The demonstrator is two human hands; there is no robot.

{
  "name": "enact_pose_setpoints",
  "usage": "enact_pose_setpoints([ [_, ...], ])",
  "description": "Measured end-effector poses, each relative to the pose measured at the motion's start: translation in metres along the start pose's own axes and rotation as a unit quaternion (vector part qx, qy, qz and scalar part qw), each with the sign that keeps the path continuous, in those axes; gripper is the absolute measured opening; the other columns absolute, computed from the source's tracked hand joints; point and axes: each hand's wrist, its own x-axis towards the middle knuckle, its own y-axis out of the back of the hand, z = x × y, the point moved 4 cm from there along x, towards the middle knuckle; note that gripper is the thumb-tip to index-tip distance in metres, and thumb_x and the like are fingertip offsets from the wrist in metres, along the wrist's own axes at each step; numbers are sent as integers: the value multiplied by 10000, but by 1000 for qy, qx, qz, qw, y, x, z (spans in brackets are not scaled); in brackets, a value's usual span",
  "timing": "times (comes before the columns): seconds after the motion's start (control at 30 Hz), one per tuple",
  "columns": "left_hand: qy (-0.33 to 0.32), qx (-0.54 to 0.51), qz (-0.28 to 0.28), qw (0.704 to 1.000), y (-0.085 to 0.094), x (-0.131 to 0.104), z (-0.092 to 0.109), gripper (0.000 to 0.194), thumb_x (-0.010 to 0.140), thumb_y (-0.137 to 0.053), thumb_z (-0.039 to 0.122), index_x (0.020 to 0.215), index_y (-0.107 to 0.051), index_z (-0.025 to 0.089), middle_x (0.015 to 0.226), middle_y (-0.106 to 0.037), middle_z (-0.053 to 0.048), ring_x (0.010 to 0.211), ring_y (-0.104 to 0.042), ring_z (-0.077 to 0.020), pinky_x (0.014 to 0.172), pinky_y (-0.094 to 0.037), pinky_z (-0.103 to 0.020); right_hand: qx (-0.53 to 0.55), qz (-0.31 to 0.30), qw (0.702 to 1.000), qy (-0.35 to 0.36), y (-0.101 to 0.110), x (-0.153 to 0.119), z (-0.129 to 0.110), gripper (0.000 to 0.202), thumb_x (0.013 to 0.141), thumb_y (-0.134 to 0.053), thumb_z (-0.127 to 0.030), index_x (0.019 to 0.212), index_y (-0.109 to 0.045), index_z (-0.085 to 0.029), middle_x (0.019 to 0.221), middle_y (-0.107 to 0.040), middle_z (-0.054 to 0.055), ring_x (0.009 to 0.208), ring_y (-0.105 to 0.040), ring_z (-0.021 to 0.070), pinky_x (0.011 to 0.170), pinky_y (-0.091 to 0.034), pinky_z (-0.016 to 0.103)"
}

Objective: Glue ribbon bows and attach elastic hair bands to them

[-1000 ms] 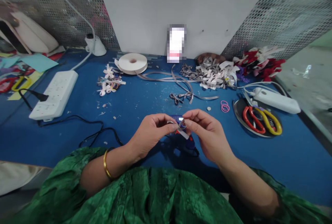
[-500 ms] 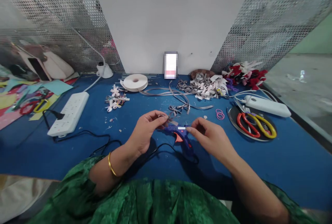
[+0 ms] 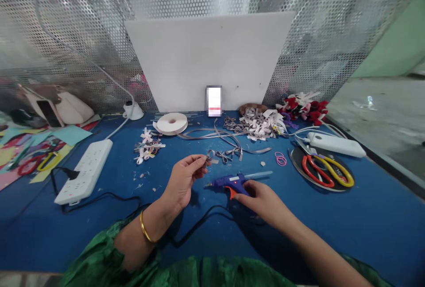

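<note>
Between thumb and fingertips, my left hand (image 3: 186,178) pinches a small looped piece of grey ribbon (image 3: 210,157). My right hand (image 3: 264,198) is wrapped round the handle of a blue glue gun (image 3: 227,181), thumb by its orange trigger (image 3: 231,192). The gun's nozzle points left, below the ribbon and apart from it. A clear glue stick (image 3: 259,175) juts out of its back. Just beyond my hands lie a small grey ribbon bow (image 3: 224,157) and long loose grey ribbon strips (image 3: 232,138).
A ribbon roll (image 3: 171,123) and small pale bows (image 3: 146,147) lie back left. Piled grey and white bows (image 3: 259,124) sit back right. Scissors (image 3: 327,169) rest on a dark disc at right. A power strip (image 3: 86,169) stands left; the gun's black cord (image 3: 199,221) crosses the front.
My right hand has closed round the glue gun's handle; the gun has turned more level. My left hand still pinches the ribbon. The view has tilted upward.
</note>
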Motion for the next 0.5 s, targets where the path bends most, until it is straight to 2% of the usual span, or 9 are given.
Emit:
enact_pose_setpoints([
  [0.17, -12, 34, 5, 999, 5, 3, -2, 218, 750, -757, 370, 817, -744, 162, 797, -750, -59, 619, -588, -112, 606, -429, -229, 165, -31, 986, 4, 2, -6, -5, 319, 821, -567, -504, 873, -560, -189, 594, -547, -37, 541, -561, 136, 580, -470, 282],
  [0.27, -7, 93, -34, 995, -1, 5, -3, 175, 719, -792, 322, 731, -750, 153, 698, -728, -60, 609, -579, -140, 611, -425, -252, 227, -4, 974, 6, 8, -8, -6, 368, 808, -611, -513, 960, -552, -183, 676, -588, -19, 570, -582, 136, 527, -460, 259],
  [0.33, -22, 150, -63, 986, -9, 0, 6, 130, 659, -840, 260, 712, -773, 162, 692, -730, -69, 670, -609, -179, 682, -457, -288, 252, 14, 968, 8, 12, -7, -5, 372, 798, -647, -498, 972, -554, -183, 719, -603, -15, 559, -568, 121, 494, -439, 241],
  [0.37, -43, 179, -69, 981, -14, -5, 14, 131, 638, -852, 225, 746, -791, 184, 746, -747, -72, 743, -631, -205, 750, -472, -312, 262, 18, 965, 9, 12, -7, -5, 367, 792, -663, -488, 966, -558, -182, 718, -606, -16, 552, -563, 117, 486, -435, 237],
  [0.43, -210, 286, -66, 933, -25, -29, 44, 189, 703, -808, 223, 889, -810, 256, 977, -767, -70, 958, -649, -254, 913, -469, -371, 278, 17, 960, 12, 12, -6, -4, 351, 787, -687, -467, 955, -568, -182, 674, -597, -28, 546, -562, 120, 484, -436, 235],
  [0.47, -266, 302, -90, 911, -30, -47, 56, 157, 765, -760, 231, 905, -811, 278, 987, -765, -68, 988, -652, -264, 944, -470, -395, 285, 13, 958, 13, 11, -6, -4, 338, 787, -696, -456, 942, -572, -183, 649, -592, -33, 545, -564, 122, 486, -436, 235],
  [0.5, -291, 297, -134, 900, -33, -67, 64, 159, 803, -725, 234, 918, -811, 301, 958, -769, -64, 973, -664, -268, 930, -489, -406, 290, 8, 957, 14, 10, -7, -4, 322, 788, -703, -445, 926, -575, -184, 627, -590, -37, 545, -566, 124, 491, -437, 235],
])
